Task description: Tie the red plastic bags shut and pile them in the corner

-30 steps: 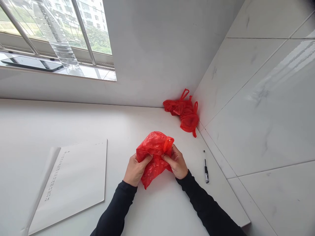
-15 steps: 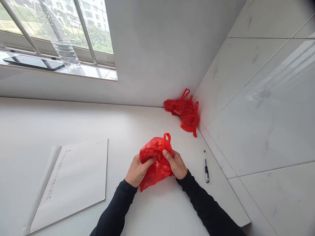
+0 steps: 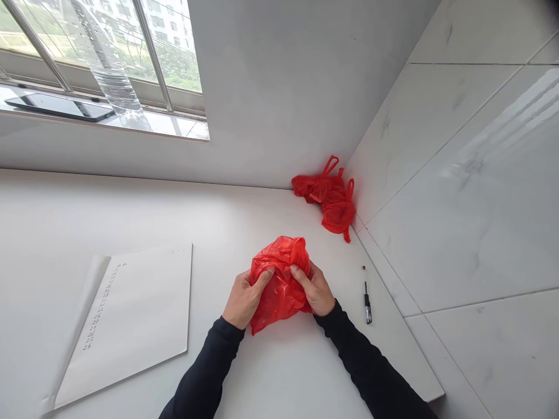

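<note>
Between my two hands is a crumpled red plastic bag point(image 3: 279, 299), held just above or on the white table. My left hand point(image 3: 245, 298) grips its left side, thumb on top and fingers hidden behind the plastic. On the right side my right hand point(image 3: 318, 291) pinches the gathered part near the handle, again with the thumb in front. A lower corner of the bag hangs toward me. Whether anything is inside it I cannot tell.
More crumpled red plastic bags point(image 3: 334, 201) lie in the table's back right corner. A pen point(image 3: 367, 305) with its cap end apart rests at the right. An open notebook point(image 3: 140, 314) lies left. A water bottle point(image 3: 116, 87) and a tablet point(image 3: 61, 106) are on the windowsill.
The bag's handle loop, which stood up at the top, is now folded down against the bag. My left thumb has shifted up slightly on the plastic.
</note>
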{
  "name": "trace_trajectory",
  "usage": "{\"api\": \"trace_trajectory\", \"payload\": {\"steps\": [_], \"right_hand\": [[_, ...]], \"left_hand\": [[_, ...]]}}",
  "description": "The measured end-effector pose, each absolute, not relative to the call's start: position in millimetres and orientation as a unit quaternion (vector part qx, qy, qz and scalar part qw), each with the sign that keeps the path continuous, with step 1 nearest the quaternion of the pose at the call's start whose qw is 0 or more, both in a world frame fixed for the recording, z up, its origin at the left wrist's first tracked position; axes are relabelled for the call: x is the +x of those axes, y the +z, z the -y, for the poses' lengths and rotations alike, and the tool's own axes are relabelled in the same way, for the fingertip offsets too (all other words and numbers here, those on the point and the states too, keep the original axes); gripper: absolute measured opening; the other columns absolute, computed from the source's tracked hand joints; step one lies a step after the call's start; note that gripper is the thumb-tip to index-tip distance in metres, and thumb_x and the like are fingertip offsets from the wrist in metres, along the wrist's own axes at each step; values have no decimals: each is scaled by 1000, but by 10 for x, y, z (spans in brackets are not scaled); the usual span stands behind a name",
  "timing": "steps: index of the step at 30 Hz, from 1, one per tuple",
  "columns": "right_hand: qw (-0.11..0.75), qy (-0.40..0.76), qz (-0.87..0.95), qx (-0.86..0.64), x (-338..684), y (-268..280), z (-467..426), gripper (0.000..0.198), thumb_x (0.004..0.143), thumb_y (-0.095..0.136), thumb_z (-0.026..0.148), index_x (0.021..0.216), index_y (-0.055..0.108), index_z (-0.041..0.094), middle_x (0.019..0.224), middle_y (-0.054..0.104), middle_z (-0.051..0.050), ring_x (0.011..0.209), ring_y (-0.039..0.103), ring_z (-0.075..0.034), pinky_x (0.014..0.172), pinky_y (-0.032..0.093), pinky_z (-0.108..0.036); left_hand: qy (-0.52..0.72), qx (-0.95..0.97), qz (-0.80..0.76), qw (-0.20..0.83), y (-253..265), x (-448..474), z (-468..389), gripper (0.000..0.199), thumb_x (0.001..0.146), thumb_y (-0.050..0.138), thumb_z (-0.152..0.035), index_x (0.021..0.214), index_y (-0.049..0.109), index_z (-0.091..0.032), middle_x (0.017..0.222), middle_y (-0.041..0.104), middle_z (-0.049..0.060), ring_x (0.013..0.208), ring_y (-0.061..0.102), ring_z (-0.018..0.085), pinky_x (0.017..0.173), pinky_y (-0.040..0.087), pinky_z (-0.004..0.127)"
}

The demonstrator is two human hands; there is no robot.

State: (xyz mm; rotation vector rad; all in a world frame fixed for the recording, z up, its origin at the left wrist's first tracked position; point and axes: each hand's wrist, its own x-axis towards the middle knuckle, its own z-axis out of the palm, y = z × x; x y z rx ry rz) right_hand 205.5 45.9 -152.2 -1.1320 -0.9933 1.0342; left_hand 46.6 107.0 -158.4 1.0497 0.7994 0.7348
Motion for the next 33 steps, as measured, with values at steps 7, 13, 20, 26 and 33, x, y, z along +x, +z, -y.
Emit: {"api": "trace_trajectory", "payload": {"steps": [7, 13, 20, 26, 33], "right_hand": [[632, 422, 415, -500, 2088, -1564, -461, 26, 92, 64, 42, 108, 70, 22, 104, 72, -7, 99, 67, -26, 91, 53, -40], [629, 417, 423, -501, 2099, -1530, -476, 29, 92, 64, 41, 115, 65, 23, 111, 70, -7, 103, 65, -25, 94, 53, -42], [608, 424, 454, -495, 2069, -1497, -468, 29, 88, 68, 36, 113, 64, 23, 109, 70, -6, 101, 65, -25, 93, 53, -42], [660, 408, 392, -494, 2123, -1571, -495, 30, 87, 69, 38, 113, 64, 22, 110, 71, -7, 102, 66, -26, 93, 53, -43], [674, 403, 364, -501, 2136, -1589, -500, 37, 85, 70, 39, 118, 63, 21, 115, 70, -9, 108, 65, -28, 99, 51, -47]], "left_hand": [[317, 488, -327, 745, -1538, 447, -1075, 38, 80, 73, -50, 95, 66, -16, 91, 71, 7, 78, 66, 19, 70, 55, 30], [349, 491, -243, 760, -1575, 447, -1097, 51, 75, 81, -32, 118, 59, -19, 114, 70, 10, 100, 68, 25, 84, 57, 35], [347, 483, -298, 746, -1619, 442, -1109, 37, 78, 78, -39, 103, 65, -15, 99, 73, 9, 92, 69, 26, 77, 58, 35], [303, 581, -257, 710, -1500, 402, -1085, 46, 84, 71, -39, 125, 61, -21, 120, 68, 9, 105, 65, 27, 88, 56, 36], [312, 569, -258, 716, -1508, 405, -1093, 49, 81, 74, -34, 126, 56, -21, 120, 67, 10, 99, 67, 23, 84, 57, 34]]}}
